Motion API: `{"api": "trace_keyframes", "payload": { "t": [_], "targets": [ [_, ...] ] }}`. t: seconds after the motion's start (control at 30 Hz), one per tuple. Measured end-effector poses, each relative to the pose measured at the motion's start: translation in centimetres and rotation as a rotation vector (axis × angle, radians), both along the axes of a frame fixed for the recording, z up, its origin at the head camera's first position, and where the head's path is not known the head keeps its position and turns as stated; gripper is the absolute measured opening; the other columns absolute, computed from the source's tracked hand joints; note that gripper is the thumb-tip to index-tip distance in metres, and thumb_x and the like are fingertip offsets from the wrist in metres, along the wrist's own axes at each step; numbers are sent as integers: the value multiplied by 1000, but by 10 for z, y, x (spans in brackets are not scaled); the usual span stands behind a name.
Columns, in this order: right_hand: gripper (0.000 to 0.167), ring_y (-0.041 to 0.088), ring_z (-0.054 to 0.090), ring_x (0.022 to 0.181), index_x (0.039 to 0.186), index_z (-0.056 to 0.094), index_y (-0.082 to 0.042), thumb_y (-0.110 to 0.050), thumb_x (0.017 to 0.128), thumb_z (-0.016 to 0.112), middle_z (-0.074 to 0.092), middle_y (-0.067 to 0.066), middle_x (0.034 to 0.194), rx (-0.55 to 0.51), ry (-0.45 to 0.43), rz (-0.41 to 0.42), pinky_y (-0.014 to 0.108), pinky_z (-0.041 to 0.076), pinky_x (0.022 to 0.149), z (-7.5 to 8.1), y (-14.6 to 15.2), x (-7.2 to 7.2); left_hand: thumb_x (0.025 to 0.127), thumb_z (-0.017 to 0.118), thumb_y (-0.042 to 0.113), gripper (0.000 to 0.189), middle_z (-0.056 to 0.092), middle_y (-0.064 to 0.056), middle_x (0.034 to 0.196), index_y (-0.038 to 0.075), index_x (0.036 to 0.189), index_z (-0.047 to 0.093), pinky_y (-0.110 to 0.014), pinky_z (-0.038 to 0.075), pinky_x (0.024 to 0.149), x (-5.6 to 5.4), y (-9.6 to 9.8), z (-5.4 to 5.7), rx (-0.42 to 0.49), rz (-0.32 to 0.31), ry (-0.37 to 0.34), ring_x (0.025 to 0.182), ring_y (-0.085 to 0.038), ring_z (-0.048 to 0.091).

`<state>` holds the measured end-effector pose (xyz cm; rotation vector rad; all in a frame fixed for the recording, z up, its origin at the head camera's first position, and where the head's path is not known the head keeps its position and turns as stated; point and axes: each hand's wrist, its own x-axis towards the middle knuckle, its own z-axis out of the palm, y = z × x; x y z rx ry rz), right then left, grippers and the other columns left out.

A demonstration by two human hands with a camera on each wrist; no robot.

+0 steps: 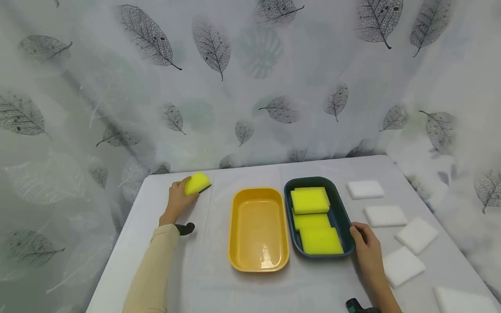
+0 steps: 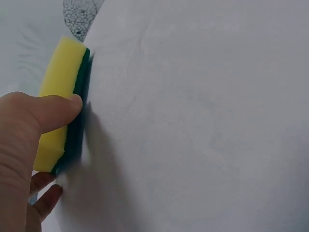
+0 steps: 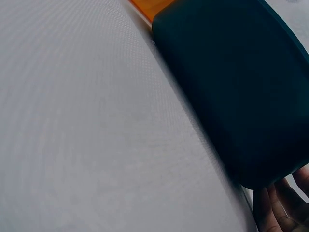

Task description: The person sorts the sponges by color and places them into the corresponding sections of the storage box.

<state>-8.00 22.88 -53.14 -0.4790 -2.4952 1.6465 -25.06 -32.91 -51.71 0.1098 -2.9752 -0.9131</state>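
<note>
In the head view my left hand (image 1: 181,198) holds a yellow sponge (image 1: 197,183) with a dark green scouring side, over the table's back left. The left wrist view shows the thumb pressed along this sponge (image 2: 60,92), its green side facing the white cloth. My right hand (image 1: 367,250) grips the right rim of a dark green tray (image 1: 345,217), where three yellow sponges (image 1: 321,241) lie overlapping. Seen from the right wrist, fingers (image 3: 263,208) meet the tray's lower corner. Left of that tray stands a yellow-orange tray (image 1: 258,234).
Several white sponge blocks (image 1: 385,216) are spread along the table's right side. A white cloth (image 1: 207,282) covers the table. Behind it hangs a leaf-printed curtain (image 1: 242,95), close to the back edge. The two trays stand side by side, nearly touching.
</note>
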Motion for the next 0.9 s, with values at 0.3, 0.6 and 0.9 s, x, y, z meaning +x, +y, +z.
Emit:
{"api": "trace_keyframes", "payload": {
  "t": [0.3,0.6,0.9],
  "targets": [
    [48,-16,46,105,143,53,-2,-37,112,44,58,13,142,-13,2,-10,-2,37,88,-3,0,1,91,81,27,75,44,-29,148,11,156,45,-64,37,115,20,17,9,38,-51,110,138,-50,40],
    [47,-17,46,104,141,55,-1,-36,112,44,59,12,139,13,31,0,-2,37,87,-5,-1,-1,85,88,21,72,54,-24,137,12,148,55,-62,43,111,54,43,19,20,-131,246,130,-45,50],
    [46,-17,46,104,142,55,-2,-36,112,45,58,13,141,5,27,3,-2,37,87,-6,2,-2,80,93,22,71,59,-18,133,12,143,61,-57,49,106,77,72,27,-8,-156,383,125,-40,54]
  ]
}}
